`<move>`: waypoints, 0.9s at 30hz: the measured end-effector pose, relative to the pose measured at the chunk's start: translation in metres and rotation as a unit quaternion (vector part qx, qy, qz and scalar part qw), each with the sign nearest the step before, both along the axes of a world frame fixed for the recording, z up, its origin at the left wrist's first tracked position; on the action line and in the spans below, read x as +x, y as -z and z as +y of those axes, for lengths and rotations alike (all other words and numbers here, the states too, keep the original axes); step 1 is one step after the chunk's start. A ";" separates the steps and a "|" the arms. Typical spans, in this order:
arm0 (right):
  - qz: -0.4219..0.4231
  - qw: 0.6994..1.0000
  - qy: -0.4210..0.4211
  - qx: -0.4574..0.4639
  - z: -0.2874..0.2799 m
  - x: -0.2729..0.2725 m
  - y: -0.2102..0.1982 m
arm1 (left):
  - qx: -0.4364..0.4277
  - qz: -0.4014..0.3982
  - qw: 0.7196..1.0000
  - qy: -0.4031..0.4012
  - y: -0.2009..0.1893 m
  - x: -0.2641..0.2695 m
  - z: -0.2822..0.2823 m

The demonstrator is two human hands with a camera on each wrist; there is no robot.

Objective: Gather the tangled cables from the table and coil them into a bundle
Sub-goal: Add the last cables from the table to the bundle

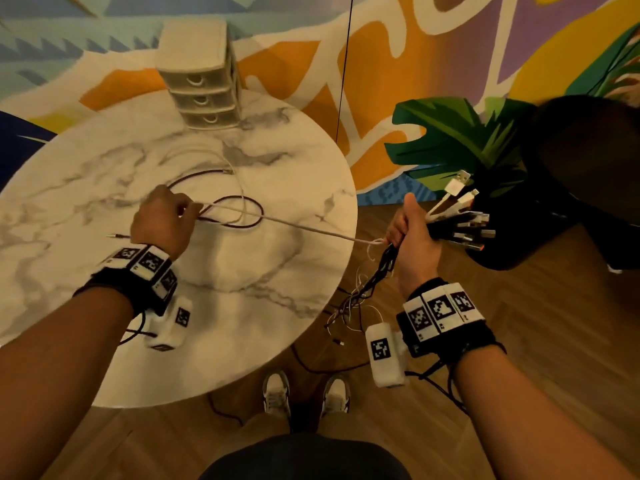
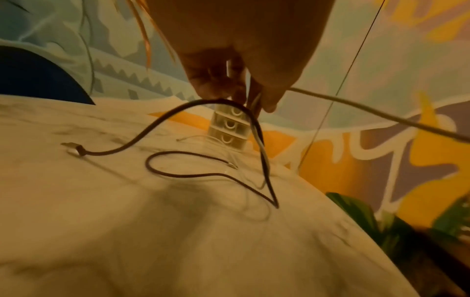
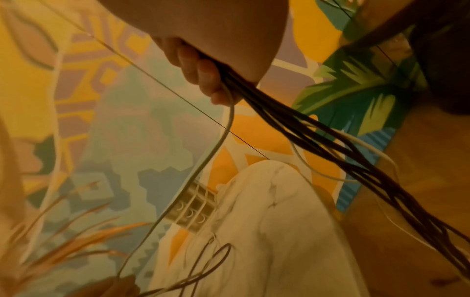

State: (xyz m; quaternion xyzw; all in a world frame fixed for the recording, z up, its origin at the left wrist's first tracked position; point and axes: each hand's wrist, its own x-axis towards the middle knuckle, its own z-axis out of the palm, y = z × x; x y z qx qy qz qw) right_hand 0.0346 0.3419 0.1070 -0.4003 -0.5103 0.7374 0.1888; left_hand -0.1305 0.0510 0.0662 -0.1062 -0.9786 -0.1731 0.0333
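Right now we have most of the work gathered: our right hand is clenched around a thick bunch of cables, plug ends fanning out past the thumb and the loose tails hanging off the table's edge toward the floor. Our left hand is over the marble table, fingertips pinching a dark cable together with a pale strand, lifting them off the surface. A white cable runs taut between the two hands. The dark cable's remaining loops and its two plug ends lie on the tabletop, near a thin white lead in front of the small drawer unit. To do this step well, we judge it best to lift the dark cable slowly, letting its loops unroll instead of tightening into a knot with the pale strand crossing them. We should ease the tension on the white cable first, since a tight line could drag the others sideways. Then we bring the left hand across to the right, laying one plug end flush with the others so the bundle coils evenly.
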 end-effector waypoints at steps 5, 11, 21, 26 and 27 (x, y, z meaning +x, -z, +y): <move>-0.097 0.968 -0.186 0.136 -0.021 0.000 0.004 | -0.081 -0.031 0.994 0.071 -0.014 0.037 0.040; -0.135 0.889 -0.421 0.116 -0.074 -0.013 0.022 | -0.111 -0.011 0.985 0.133 -0.019 0.088 0.088; -0.147 0.845 -0.505 0.092 -0.088 -0.019 0.038 | -0.083 -0.061 0.982 0.157 -0.002 0.106 0.074; -0.126 0.880 -0.451 0.082 -0.088 -0.024 0.042 | 0.038 -0.171 0.980 0.092 0.011 0.087 0.063; -0.125 0.894 -0.425 0.063 -0.084 -0.024 0.043 | 0.080 -0.222 0.968 0.082 0.018 0.082 0.057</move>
